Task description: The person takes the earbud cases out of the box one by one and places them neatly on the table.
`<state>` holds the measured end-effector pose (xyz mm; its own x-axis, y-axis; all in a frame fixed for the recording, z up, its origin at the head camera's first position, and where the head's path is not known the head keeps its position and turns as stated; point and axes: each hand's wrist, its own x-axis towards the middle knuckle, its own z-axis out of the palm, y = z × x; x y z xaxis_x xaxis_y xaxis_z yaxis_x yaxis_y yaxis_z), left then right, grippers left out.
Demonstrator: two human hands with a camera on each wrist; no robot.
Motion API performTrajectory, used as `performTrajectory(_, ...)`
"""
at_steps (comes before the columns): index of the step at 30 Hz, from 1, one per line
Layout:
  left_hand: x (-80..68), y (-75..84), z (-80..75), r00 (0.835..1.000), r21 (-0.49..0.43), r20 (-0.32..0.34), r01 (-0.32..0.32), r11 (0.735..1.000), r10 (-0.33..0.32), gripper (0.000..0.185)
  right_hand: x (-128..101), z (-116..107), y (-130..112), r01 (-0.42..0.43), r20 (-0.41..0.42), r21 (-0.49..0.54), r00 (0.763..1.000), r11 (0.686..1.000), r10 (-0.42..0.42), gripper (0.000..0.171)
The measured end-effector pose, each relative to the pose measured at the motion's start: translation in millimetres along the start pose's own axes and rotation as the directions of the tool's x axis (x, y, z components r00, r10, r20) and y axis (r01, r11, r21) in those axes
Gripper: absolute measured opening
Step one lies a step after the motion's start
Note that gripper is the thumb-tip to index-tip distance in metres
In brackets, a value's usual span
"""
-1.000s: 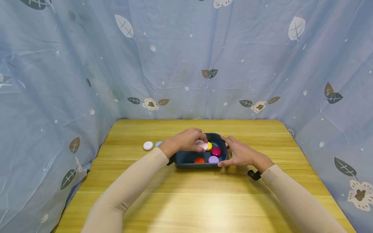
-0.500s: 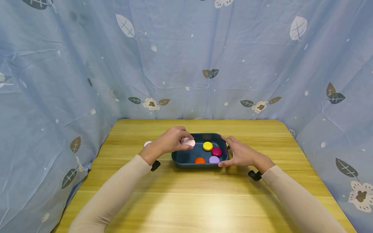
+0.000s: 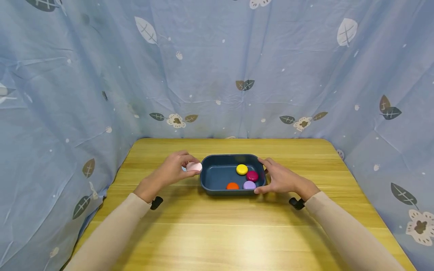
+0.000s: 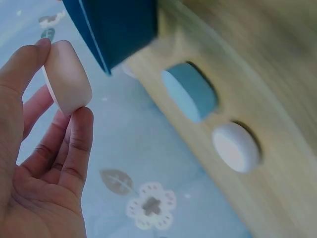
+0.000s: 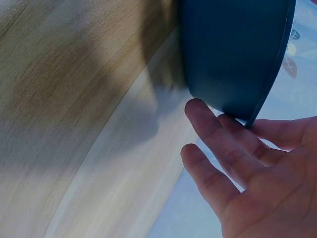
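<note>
My left hand (image 3: 169, 169) pinches a pale pink disc (image 3: 194, 167) between thumb and fingers, just outside the left end of a dark blue rectangular dish (image 3: 217, 177). In the left wrist view the thick pink disc (image 4: 68, 77) stands on edge in the fingertips. My right hand (image 3: 283, 178) holds the dish's right end, thumb at the front corner and forefinger at the back one; two other fingers (image 5: 213, 173) stretch out below it. Inside the dish lie a yellow disc (image 3: 242, 169), a dark red disc (image 3: 252, 176), a lilac disc (image 3: 249, 185) and an orange disc (image 3: 232, 186).
A light blue disc (image 4: 190, 91) and a white disc (image 4: 235, 147) rest on the wooden table (image 3: 217, 229) left of the dish, mostly hidden behind my left hand in the head view. A patterned blue curtain (image 3: 203, 75) surrounds the table's back and sides.
My left hand has carried the pink disc leftward, from over the dish past its left rim. My right hand stays at the dish's right end.
</note>
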<state>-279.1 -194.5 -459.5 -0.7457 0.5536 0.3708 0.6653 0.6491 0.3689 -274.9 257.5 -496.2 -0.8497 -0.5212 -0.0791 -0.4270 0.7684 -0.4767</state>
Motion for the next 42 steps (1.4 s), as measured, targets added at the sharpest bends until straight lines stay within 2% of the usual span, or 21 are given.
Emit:
performTrajectory(5, -19.8, -11.4, -5.6, 0.996, -0.007, 0.023, 0.088, 0.996, -0.088, 0.033, 0.5, 0.1, -0.3, 0.003, -0.003, -0.008, 1.000, 1.000, -0.003, 0.139)
performTrajectory(11, -40.2, -23.8, -6.5, 0.983, -0.014, 0.055, 0.177, 0.984, -0.176, 0.030, 0.0, 0.4, -0.5, 0.008, -0.005, -0.008, 1.000, 1.000, -0.008, 0.140)
performTrajectory(22, -70.9, -56.2, -7.0, 0.957, 0.026, 0.067, 0.280, 0.960, -0.281, 0.034, -1.2, 0.8, -0.8, 0.004, -0.004, -0.004, 1.000, 1.000, -0.005, 0.139)
performTrajectory(26, -77.8, -65.2, -12.6, 0.948, 0.043, 0.074, 0.309, 0.950, -0.311, 0.034, -0.9, 1.3, 0.8, 0.002, -0.006, -0.006, 1.000, 1.000, -0.002, 0.140)
performTrajectory(34, -87.0, -86.8, -22.6, 0.943, 0.069, 0.057, 0.324, 0.943, -0.328, 0.033, -1.1, 1.4, 0.4, 0.005, -0.016, -0.014, 1.000, 1.000, -0.005, 0.140)
performTrajectory(42, -86.9, -109.0, -26.4, 0.924, 0.075, 0.057, 0.374, 0.924, -0.379, 0.035, -1.6, 1.4, -1.1, -0.009, -0.007, -0.006, 1.000, 1.000, 0.009, 0.137)
